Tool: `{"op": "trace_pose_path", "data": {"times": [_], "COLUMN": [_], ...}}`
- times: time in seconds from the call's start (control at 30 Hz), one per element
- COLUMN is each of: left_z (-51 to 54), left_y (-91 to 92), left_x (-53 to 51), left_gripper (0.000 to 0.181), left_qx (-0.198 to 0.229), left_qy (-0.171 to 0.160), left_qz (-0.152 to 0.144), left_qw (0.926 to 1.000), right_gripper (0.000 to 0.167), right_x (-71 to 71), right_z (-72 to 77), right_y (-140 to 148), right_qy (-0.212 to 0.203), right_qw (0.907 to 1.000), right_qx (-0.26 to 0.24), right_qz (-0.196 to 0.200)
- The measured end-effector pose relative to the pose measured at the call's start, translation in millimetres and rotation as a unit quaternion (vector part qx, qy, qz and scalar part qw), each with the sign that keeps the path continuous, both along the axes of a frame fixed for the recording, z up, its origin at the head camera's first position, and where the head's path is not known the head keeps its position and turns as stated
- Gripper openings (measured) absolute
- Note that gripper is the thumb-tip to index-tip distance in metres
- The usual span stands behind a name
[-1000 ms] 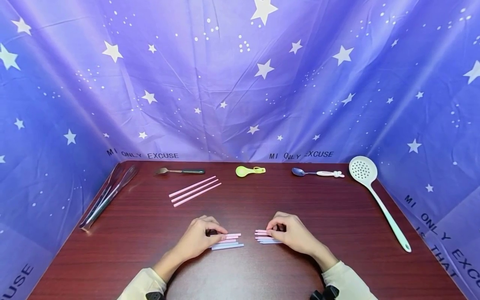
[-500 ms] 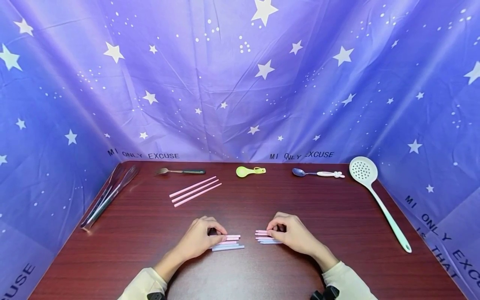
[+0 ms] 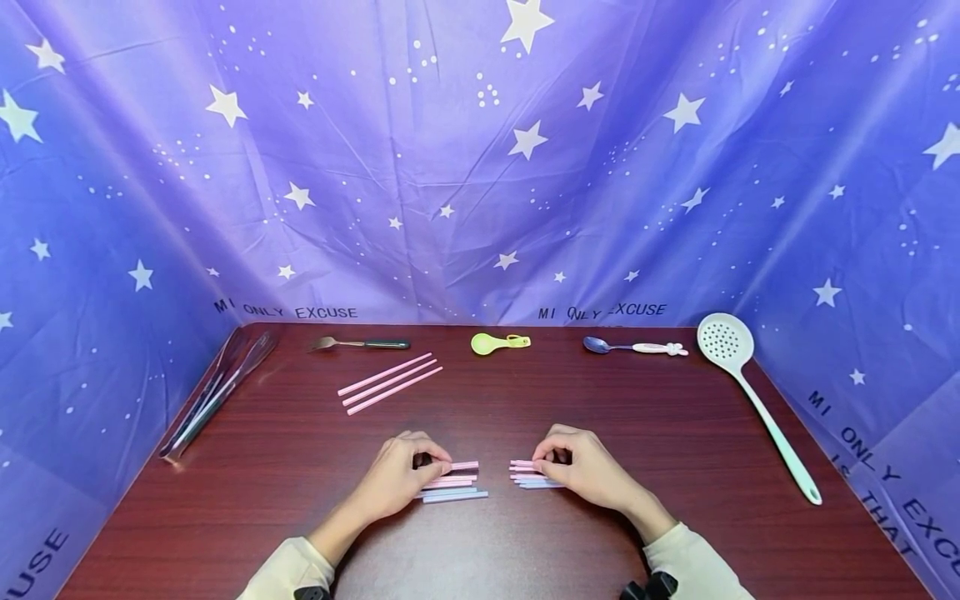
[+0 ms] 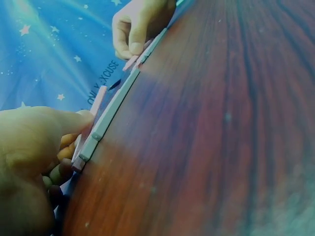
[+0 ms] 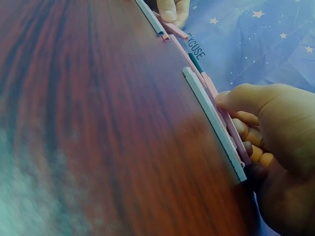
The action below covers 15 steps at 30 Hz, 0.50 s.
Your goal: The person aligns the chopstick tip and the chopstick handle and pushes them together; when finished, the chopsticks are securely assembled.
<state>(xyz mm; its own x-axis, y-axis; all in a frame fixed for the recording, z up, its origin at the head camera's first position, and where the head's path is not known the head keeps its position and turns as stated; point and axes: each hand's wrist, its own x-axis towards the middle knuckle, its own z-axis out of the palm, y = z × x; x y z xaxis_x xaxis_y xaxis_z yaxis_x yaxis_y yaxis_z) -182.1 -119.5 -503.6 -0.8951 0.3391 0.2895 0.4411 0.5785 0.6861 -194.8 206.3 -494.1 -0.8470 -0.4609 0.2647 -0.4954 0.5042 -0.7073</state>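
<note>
On the left, my left hand (image 3: 393, 479) pinches a pink stick (image 3: 465, 465) between thumb and fingers, its end lifted a little above other pink sticks (image 3: 459, 483). Two blue-grey sticks (image 3: 457, 497) lie nearer me. In the left wrist view the raised pink stick (image 4: 100, 101) tilts upward from the left hand (image 4: 34, 152). My right hand (image 3: 592, 471) has thumb and fingertips closed on a pink stick (image 3: 522, 468) in the other group, beside blue-grey ones (image 3: 538, 483). The right wrist view shows the right hand (image 5: 280, 128) at the pink stick (image 5: 211, 91); its curled fingers hide part of the group.
Three longer pink sticks (image 3: 390, 382) lie behind the left hand. Along the back are a fork (image 3: 367, 342), a green spoon (image 3: 487, 342) and a blue spoon (image 3: 600, 344). A whisk (image 3: 217, 400) lies far left, a pale skimmer (image 3: 772, 421) far right.
My left hand has raised the end of its pink stick slightly, away from the sticks beside it. The right hand stays in place.
</note>
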Motion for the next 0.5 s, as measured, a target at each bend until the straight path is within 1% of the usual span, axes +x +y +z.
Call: {"op": "trace_pose_path", "data": {"times": [0.13,0.27,0.37,0.5], "left_z": [1.9,3.8,6.1,14.1], "left_y": [0.4,0.9,1.2,1.4], "left_x": [0.4,0.5,1.1,1.8], "left_gripper": [0.007,0.009,0.010,0.009], "left_qx": [0.011,0.023,0.031,0.046], "left_qy": [-0.002,-0.004,-0.006,-0.002], "left_qz": [0.021,0.035,0.041,0.039], "left_qw": [0.9997,0.9991,0.9987,0.9982], "right_gripper": [0.019,0.019,0.016,0.012], "right_x": [-0.8,-1.8,-2.3,-3.3], "right_z": [-0.8,0.3,3.5,11.1], "right_y": [1,2,3,3], "right_qy": [0.007,0.010,0.003,0.004], "right_qw": [0.9999,0.9998,0.9999,0.9998], "right_qx": [-0.008,-0.013,-0.015,-0.021], "right_qz": [0.005,0.007,0.007,0.006]}}
